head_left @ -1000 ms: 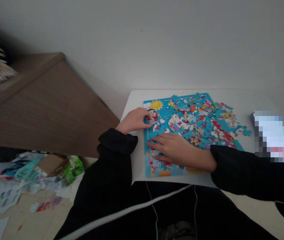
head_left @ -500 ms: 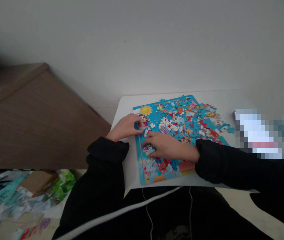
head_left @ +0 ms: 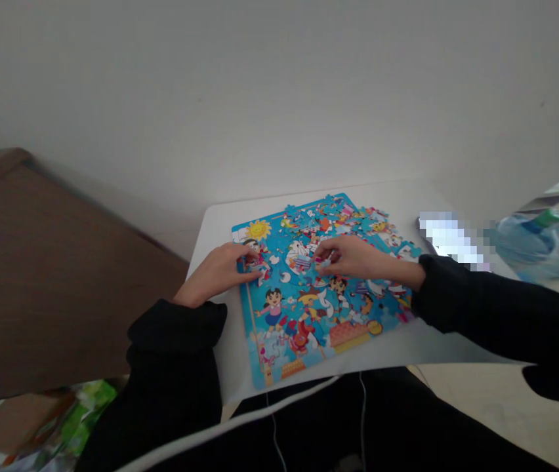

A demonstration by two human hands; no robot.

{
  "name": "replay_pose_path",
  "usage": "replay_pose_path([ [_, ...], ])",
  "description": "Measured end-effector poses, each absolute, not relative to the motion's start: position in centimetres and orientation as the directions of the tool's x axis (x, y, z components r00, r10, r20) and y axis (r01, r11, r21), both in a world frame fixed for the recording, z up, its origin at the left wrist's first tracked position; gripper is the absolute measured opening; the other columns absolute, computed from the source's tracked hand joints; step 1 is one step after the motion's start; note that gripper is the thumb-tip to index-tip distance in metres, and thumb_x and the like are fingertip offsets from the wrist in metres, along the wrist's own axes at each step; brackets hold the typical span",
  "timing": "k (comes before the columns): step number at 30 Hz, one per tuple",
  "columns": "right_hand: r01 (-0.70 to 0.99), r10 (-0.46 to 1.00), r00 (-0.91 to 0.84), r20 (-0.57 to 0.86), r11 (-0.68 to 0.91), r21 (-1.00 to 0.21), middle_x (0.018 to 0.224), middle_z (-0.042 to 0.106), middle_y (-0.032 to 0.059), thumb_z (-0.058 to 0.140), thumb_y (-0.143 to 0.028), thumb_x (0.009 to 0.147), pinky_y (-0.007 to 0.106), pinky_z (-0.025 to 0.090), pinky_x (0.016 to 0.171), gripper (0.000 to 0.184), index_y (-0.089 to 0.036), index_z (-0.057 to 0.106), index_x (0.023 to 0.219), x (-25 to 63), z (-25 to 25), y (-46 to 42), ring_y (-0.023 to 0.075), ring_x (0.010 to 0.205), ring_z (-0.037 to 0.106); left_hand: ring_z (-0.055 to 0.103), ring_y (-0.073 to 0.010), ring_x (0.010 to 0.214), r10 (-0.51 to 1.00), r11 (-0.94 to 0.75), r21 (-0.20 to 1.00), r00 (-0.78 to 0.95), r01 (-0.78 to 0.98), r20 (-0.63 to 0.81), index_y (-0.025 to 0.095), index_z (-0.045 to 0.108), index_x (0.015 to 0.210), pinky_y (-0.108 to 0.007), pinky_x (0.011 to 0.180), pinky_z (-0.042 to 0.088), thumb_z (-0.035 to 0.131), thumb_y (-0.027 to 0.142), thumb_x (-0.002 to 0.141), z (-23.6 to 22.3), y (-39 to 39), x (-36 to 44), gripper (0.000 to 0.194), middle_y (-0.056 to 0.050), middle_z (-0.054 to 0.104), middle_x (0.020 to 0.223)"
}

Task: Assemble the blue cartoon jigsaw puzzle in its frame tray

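Note:
A blue cartoon jigsaw puzzle lies on the small white table, its lower and left parts mostly joined. My left hand rests over the puzzle's left edge, below the yellow sun. Its thumb and fingers are apart, and the thumb tip is beside a small red-and-white patch of the picture. Over the middle of the board, my right hand pinches a puzzle piece between thumb and fingers. Loose puzzle pieces are heaped across the upper right of the board and past its edge.
A phone with a blurred-out screen lies at the table's right side. Beyond it is a clear plastic bag. A brown wooden cabinet stands at left, with bags and a cardboard box below. A white cable crosses my lap.
My right hand has moved from the lower left of the puzzle up and right to the middle, uncovering a girl figure. My left hand stays by the left edge. The view has shifted right.

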State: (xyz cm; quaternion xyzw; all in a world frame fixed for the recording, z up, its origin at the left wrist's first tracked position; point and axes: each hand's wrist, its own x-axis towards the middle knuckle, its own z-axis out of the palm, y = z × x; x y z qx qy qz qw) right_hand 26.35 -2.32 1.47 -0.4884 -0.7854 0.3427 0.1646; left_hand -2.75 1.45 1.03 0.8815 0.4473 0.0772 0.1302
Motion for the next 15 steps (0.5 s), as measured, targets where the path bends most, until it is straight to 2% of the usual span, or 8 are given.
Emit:
replay_pose_path([
  [9, 0.826, 0.970, -0.243, -0.035, 0.188, -0.531, 0.075, 0.070, 0.0043, 0.060, -0.045, 0.075, 0.031, 0.051, 0.062, 0.037, -0.018, 0.070, 0.099, 34.4, 0.7, -0.9, 0.0204, 0.070, 0.066, 0.064, -0.0207, 0.084, 0.821, -0.546, 0.299, 0.571, 0.783, 0.006, 0.024, 0.070, 0.094, -0.030, 0.074, 0.046, 0.058, 0.046, 0.080, 0.8, 1.6, -2.5, 0.029, -0.004, 0.072, 0.097],
  [15, 0.889, 0.981, -0.191, -0.033, 0.158, -0.429, 0.078, 0.072, 0.0058, 0.058, -0.050, 0.077, 0.037, 0.052, 0.067, 0.041, -0.021, 0.071, 0.103, 36.4, 0.5, -0.2, 0.0245, 0.074, 0.068, 0.063, -0.0202, 0.085, 0.826, -0.540, 0.288, 0.564, 0.791, 0.002, 0.023, 0.071, 0.092, -0.032, 0.078, 0.047, 0.059, 0.041, 0.081, 0.7, 1.6, -2.2, 0.023, -0.004, 0.071, 0.096],
])
